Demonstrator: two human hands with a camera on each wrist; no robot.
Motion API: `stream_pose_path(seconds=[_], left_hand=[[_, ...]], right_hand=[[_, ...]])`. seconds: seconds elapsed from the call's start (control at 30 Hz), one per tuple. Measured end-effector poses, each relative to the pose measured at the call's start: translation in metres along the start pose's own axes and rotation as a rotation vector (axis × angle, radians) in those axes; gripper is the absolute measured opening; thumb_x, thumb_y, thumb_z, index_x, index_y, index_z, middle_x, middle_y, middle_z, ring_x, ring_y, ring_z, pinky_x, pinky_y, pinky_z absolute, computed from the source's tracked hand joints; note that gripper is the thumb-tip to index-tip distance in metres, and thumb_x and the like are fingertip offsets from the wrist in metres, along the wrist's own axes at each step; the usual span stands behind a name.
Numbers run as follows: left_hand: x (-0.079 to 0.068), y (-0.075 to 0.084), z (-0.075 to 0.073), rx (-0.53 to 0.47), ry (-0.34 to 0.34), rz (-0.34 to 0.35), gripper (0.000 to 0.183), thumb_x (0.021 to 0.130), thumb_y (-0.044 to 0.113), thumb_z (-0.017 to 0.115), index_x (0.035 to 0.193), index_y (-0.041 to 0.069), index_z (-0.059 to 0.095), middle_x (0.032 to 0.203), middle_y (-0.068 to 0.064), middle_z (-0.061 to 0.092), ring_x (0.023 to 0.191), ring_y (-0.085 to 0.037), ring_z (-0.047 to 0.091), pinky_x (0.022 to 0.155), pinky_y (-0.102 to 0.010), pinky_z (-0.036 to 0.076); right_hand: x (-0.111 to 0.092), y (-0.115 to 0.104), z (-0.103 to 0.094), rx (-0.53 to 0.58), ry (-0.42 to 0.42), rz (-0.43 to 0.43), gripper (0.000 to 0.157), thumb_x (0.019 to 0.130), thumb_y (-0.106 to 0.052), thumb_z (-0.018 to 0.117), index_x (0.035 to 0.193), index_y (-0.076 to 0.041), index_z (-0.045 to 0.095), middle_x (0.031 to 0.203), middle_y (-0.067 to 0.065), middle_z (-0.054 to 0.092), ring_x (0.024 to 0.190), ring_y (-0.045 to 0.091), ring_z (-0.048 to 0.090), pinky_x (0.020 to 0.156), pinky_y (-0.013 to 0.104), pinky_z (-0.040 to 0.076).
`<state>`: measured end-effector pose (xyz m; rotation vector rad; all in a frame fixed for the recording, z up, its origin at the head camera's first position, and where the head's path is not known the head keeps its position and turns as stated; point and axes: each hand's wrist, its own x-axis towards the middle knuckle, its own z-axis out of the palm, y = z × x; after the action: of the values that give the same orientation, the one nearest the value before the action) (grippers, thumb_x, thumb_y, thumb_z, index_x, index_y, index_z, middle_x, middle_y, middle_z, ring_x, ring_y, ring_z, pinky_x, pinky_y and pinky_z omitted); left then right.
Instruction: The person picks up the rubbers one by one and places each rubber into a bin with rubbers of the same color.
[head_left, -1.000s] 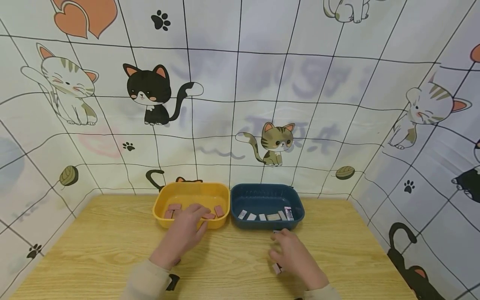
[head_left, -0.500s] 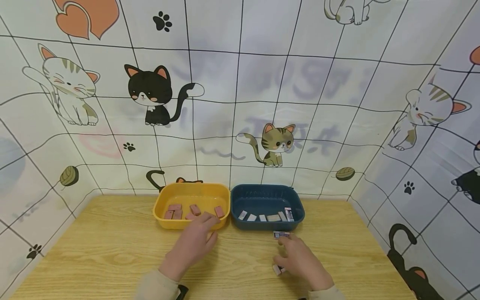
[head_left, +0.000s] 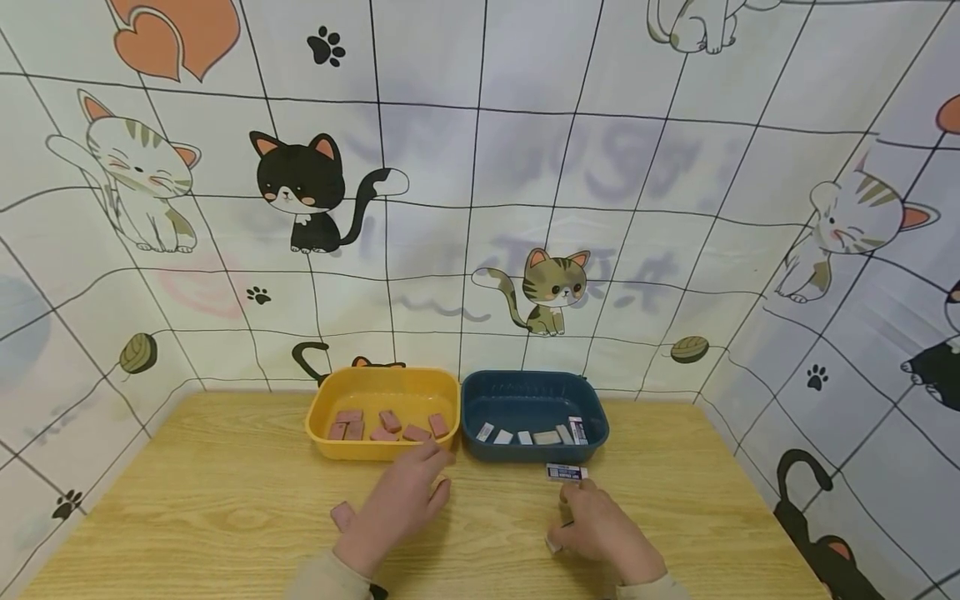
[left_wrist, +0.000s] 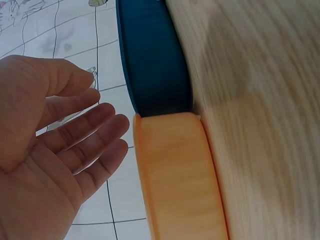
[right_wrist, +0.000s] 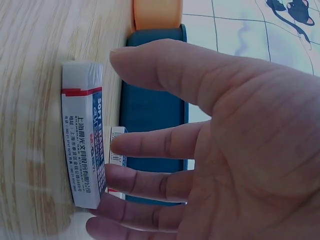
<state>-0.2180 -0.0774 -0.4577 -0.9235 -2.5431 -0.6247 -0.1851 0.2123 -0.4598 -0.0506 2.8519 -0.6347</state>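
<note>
My left hand (head_left: 401,504) hovers just in front of the yellow bin (head_left: 360,451), fingers loosely bent, with nothing in its grasp in the left wrist view. Several pink blocks (head_left: 389,419) lie in that bin, and another pink block (head_left: 342,516) is on the table beside the left wrist. My right hand (head_left: 603,529) is low over the table, thumb and fingers spread near a paper-sleeved white eraser (right_wrist: 82,140). A second eraser (head_left: 566,472) lies between this hand and the blue bin (head_left: 534,453), partly covered by a fingertip in the right wrist view.
Several white and pale erasers (head_left: 547,437) lie inside the blue bin, which stands right beside the yellow one. Behind both bins rises a cat-print cloth wall (head_left: 420,242). The wooden table (head_left: 202,500) extends around them.
My left hand has drawn out of the yellow bin toward the right and nearer, uncovering blocks there and one on the table. My right hand has pulled nearer, exposing the eraser by the blue bin.
</note>
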Motion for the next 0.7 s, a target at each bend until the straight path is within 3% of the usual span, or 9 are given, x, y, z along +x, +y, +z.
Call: stream_pose_path(seconds=[0.47,0.7], left_hand=[[0.003,0.017,0.017,-0.03,-0.067,0.037,0.018,0.09,0.009,0.076,0.108,0.005,0.073,0.1,-0.002,0.065,0.087,-0.014,0.06,0.081,-0.033,0.057],[0.004,0.025,0.025,-0.026,-0.061,0.06,0.018,0.089,0.008,0.075,0.107,0.005,0.074,0.101,-0.003,0.065,0.09,-0.015,0.062,0.084,-0.033,0.056]], right_hand=[[0.0,-0.003,0.004,-0.063,-0.023,0.049,0.053,0.078,-0.03,0.089,0.112,0.001,0.063,0.104,0.018,0.056,0.088,0.032,0.055,0.081,0.053,0.053],[-0.004,-0.005,0.006,-0.038,-0.011,0.076,0.056,0.071,-0.028,0.091,0.109,0.002,0.061,0.093,0.014,0.048,0.078,0.028,0.049,0.07,0.045,0.048]])
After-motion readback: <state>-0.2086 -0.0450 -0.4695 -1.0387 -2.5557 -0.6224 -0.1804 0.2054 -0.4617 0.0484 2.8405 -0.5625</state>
